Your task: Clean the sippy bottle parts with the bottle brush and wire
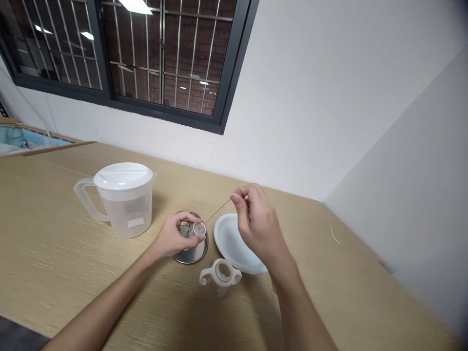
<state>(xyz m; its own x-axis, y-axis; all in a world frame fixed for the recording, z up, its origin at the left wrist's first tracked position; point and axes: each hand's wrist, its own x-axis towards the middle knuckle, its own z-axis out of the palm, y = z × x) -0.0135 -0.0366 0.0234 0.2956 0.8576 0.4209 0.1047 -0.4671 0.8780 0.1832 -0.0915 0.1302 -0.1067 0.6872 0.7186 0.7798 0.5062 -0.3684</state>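
Currently, L hand is clamped on a small clear cup, thumb & fingers round its sides, over the metal dish (landmark). R hand has fingertips together on a thin rod, slanting down w/ lower end at the cup's mouth; prob. partway thru the work, depth inside can't tell. Two-handled holder, nearer the wearer than dish, stands separate from cup, w/ round opening & curled arms, prob. plastic. White bowl, R of dish: smooth, matte, oval-looking. Jug, L of dish: frosted translucent plastic, lid on. Dish: shiny, round. Tabletop under dish: pale, wood-look grain.
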